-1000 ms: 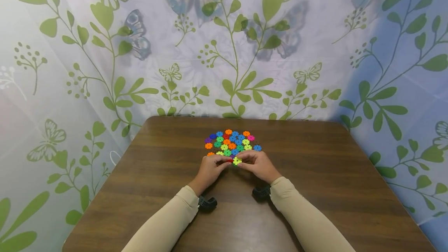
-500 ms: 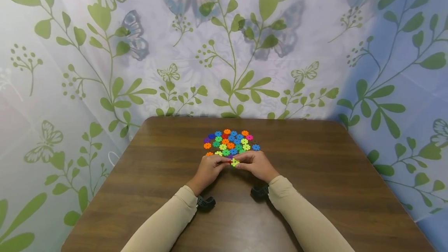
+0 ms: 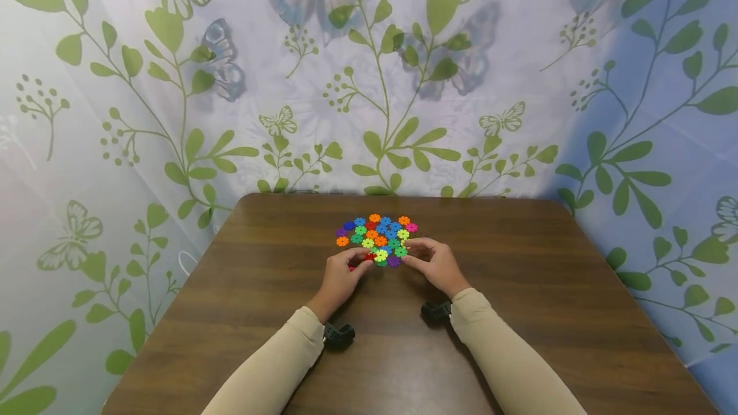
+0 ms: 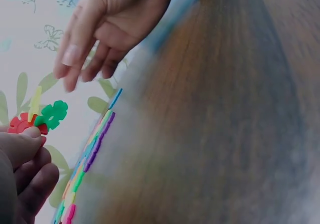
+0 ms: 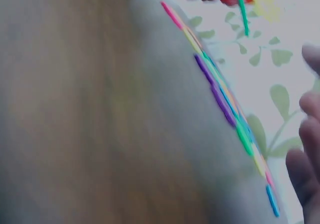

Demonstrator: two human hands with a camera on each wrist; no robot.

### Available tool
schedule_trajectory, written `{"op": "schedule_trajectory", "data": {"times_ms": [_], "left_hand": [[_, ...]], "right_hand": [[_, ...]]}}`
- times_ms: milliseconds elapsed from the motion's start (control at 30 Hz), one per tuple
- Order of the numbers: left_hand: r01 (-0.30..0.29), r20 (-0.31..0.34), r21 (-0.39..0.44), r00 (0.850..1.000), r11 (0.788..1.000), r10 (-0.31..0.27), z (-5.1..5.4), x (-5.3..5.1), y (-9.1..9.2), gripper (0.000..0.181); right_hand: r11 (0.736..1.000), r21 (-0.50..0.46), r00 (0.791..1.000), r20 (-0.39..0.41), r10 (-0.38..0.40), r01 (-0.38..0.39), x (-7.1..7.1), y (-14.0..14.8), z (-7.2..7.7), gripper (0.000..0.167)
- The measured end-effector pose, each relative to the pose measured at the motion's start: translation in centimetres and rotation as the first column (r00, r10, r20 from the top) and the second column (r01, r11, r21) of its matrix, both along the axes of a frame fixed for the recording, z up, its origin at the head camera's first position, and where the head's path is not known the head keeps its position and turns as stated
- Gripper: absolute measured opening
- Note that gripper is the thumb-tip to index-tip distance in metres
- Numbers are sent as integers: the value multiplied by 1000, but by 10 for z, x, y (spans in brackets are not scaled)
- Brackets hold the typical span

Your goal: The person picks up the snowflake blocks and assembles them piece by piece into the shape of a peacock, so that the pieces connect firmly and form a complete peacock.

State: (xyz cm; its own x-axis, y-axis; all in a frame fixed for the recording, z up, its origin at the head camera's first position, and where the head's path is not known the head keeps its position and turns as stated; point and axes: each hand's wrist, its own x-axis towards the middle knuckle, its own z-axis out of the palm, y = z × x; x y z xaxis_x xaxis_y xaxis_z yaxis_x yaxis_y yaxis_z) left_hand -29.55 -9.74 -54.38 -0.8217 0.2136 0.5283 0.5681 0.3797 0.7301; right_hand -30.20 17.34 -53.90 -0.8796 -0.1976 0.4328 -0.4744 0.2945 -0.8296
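My left hand (image 3: 340, 277) pinches a red flower-shaped disc (image 4: 20, 124) between thumb and fingers. Joined to it are a green disc (image 4: 52, 116) and a yellow disc (image 4: 35, 103), set at angles and held above the tabletop. My right hand (image 3: 441, 268) hovers just to the right, apart from the joined piece, its fingers loosely spread and nothing visible between them. Past both hands lie several loose flower discs in many colours, among them a purple disc (image 3: 394, 262) near the right fingertips and an orange disc (image 3: 343, 241) at the left.
The discs lie flat on a brown wooden table (image 3: 519, 312), toward its far side. Behind the table hangs a cloth (image 3: 369, 82) printed with leaves and butterflies. A black wrist device (image 3: 339, 336) sits under the left wrist, another black device (image 3: 435, 314) under the right.
My right hand has let go of the joined discs and drawn back to the right, its fingers parting. My left hand still holds the piece and has risen slightly.
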Motion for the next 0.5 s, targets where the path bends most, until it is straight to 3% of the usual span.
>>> {"op": "schedule_trajectory", "data": {"times_ms": [133, 233, 500], "left_hand": [[-31, 48, 30, 998, 999, 30, 0, -3, 0, 22], [-38, 66, 41, 997, 998, 35, 0, -4, 1, 21], [-26, 110, 42, 994, 999, 22, -1, -2, 3, 18]], "right_hand": [[983, 54, 985, -11, -174, 175, -7, 11, -2, 34], [960, 105, 966, -7, -259, 258, -9, 16, -2, 33], [917, 290, 961, -51, -270, 273, -22, 26, -8, 36]]}}
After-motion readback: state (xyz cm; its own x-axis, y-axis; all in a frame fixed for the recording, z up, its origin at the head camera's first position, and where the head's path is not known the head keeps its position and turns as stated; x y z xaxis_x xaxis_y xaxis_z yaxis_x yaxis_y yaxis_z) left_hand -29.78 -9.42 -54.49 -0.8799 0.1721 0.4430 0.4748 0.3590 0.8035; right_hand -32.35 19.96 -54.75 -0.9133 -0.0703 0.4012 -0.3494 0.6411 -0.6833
